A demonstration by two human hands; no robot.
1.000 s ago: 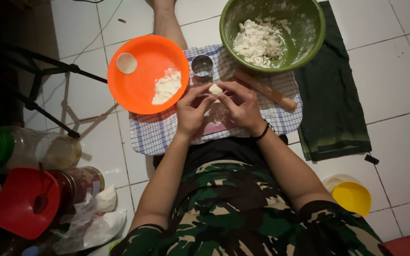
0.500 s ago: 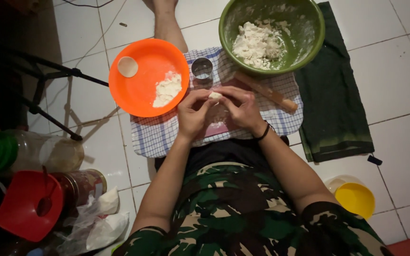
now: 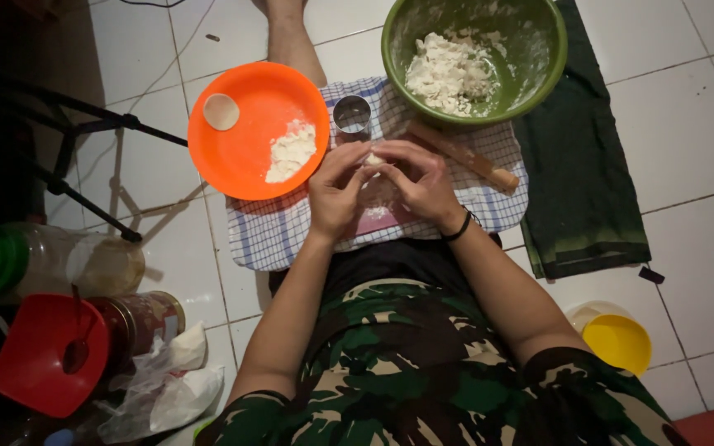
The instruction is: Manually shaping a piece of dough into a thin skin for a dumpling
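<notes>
While seated on tiled floor (image 3: 687,124), person presses left hand (image 3: 339,194) and right hand (image 3: 421,183) together, fingertips pinching small dough lump (image 3: 373,158) over checked cloth (image 3: 278,235); green bowl (image 3: 555,58) of dough far right, orange plate (image 3: 241,157) left, within reach.

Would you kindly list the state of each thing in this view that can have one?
left hand: pinching the dough piece
right hand: pinching the dough piece
dough piece: held between both hands
green bowl: upright, holds crumbly dough
orange plate: holds flour and one flat disc
metal cup: upright, open
rolling pin: lying on the checked cloth
</notes>
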